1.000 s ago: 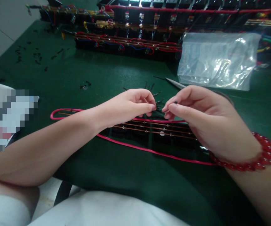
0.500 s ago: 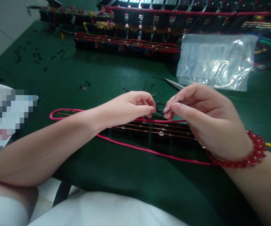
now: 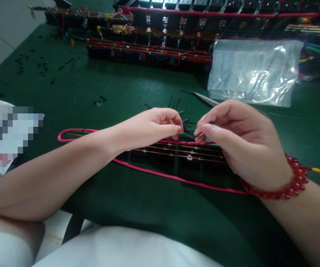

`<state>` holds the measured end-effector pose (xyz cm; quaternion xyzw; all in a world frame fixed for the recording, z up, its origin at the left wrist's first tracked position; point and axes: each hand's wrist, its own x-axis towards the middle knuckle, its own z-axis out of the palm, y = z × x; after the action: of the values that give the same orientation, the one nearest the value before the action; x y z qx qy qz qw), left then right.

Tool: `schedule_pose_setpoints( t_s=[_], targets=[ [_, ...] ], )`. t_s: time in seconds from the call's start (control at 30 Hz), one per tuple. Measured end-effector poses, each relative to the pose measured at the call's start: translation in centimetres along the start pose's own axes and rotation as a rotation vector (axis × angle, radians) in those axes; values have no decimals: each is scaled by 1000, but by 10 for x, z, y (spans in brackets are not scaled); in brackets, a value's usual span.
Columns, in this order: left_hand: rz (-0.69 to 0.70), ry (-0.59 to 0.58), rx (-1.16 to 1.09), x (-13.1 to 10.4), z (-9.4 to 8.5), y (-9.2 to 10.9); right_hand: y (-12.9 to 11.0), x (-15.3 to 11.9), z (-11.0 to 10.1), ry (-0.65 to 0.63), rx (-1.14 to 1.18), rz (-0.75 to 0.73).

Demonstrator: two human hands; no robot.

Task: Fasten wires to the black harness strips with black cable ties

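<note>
My right hand [image 3: 244, 142], with a red bead bracelet [image 3: 294, 181] at the wrist, pinches a thin black tie [image 3: 198, 135] between thumb and fingertips. My left hand [image 3: 160, 128] is closed, its thumb against the curled fingers; whatever it grips is hidden. Both hands are over a dark strip with copper rods [image 3: 173, 151], and a pink-red cable [image 3: 154, 172] loops around it. Several loose black ties [image 3: 187, 121] lie just behind the fingertips. A pointed metal tool tip [image 3: 204, 98] shows beyond my right hand, the rest of it covered.
A clear plastic bag [image 3: 254, 72] lies at the back right. Wired assemblies with copper rods [image 3: 148, 50] stretch across the back of the green table [image 3: 115, 89]. Black scraps [image 3: 41, 68] are scattered at the back left. A partly blurred white object [image 3: 6, 129] sits at the left edge.
My right hand has shifted slightly left, and more of the black tie shows below its fingertips, over the pink-red cable. My left hand is almost still.
</note>
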<state>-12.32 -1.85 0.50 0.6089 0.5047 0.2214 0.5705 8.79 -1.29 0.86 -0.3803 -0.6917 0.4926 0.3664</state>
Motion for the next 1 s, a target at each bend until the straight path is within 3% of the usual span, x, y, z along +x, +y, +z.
schedule_pose_setpoints(
  t_s=[0.23, 0.53, 0.8, 1.0],
  targets=[
    [24, -6, 1, 2, 0, -3, -5, 0, -1, -188, -183, -83],
    [10, 21, 90, -1, -1, 3, -13, -1, -2, -375, -480, -393],
    [20, 25, 136, -2, -1, 4, -13, -7, 0, -413, -866, -723],
    [42, 28, 191, -3, 1, 4, -11, -10, 3, -409, -971, -809]
  ],
)
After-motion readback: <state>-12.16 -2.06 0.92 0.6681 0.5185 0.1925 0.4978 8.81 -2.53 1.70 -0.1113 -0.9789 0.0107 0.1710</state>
